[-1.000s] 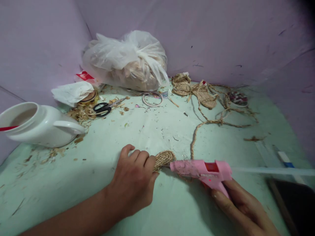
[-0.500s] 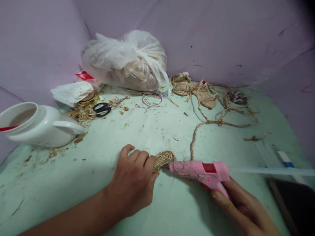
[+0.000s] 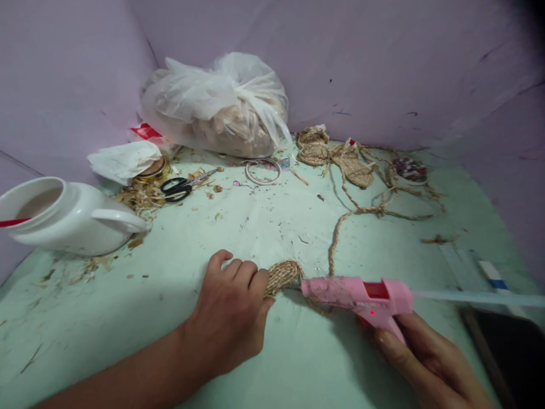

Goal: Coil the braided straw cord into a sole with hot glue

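My left hand (image 3: 234,312) is closed round a coiled piece of braided straw rope (image 3: 284,277), whose rounded end sticks out past the fingers. In my right hand (image 3: 430,358) is a pink glue gun (image 3: 357,298), held by its handle with a small red light lit. Its nozzle points left at the lower edge of the coil; whether the tip touches it I cannot tell. A long clear glue stick (image 3: 481,298) juts from the gun's back. From behind the gun, a braided straw rope (image 3: 336,241) runs away across the table.
A white plastic jug (image 3: 85,218) lies tilted at the left, near black-handled scissors (image 3: 176,189) and straw scraps. At the back are a tied plastic bag (image 3: 221,108), a white ring (image 3: 264,171) and woven straw soles (image 3: 355,165). A dark flat object (image 3: 506,352) lies at lower right.
My right hand and the glue gun have shifted slightly to the right, drawing the nozzle back along the coil. My left hand and the coil have stayed in place.
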The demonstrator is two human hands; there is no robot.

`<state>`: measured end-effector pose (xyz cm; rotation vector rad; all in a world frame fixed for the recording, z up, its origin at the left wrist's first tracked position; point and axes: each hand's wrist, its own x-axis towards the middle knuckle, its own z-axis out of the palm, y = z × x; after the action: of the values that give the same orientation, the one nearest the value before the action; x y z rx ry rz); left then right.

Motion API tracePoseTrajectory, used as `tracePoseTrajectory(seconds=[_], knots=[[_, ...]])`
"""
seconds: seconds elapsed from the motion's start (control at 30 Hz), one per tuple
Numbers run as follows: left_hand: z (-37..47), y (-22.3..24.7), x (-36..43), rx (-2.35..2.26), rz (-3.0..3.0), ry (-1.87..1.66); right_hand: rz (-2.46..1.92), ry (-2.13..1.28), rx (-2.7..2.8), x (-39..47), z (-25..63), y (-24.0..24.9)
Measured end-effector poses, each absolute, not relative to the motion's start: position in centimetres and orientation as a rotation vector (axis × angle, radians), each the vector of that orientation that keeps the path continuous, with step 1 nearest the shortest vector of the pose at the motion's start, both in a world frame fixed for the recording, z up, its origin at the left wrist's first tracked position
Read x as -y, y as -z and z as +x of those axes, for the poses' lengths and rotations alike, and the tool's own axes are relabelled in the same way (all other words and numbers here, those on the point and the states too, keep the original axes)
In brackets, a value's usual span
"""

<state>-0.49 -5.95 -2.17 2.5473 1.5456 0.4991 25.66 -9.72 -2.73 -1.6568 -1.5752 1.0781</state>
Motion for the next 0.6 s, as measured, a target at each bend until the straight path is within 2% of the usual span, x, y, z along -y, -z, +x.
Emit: tracePoseTrajectory(seconds=[0.1,0.27,0.43,0.6], knots=[[-0.5,2.2,6.0,-1.551,2.550,-0.507,-1.656,-1.086,1.630,9.8,25.5,2.8],[-0.5,2.2,6.1,-1.545,2.563,-0.512,-1.709,-0.912,1.599,10.0,25.0,3.3],[-0.5,2.2,6.1,-1.549,2.561,-0.501,-1.666,-1.064,1.623,9.6,25.3,3.0],[-0.5,2.2,6.0,-1.535,2.563,-0.529,-1.628,-1.098,1.276,8.7,25.7,2.2]])
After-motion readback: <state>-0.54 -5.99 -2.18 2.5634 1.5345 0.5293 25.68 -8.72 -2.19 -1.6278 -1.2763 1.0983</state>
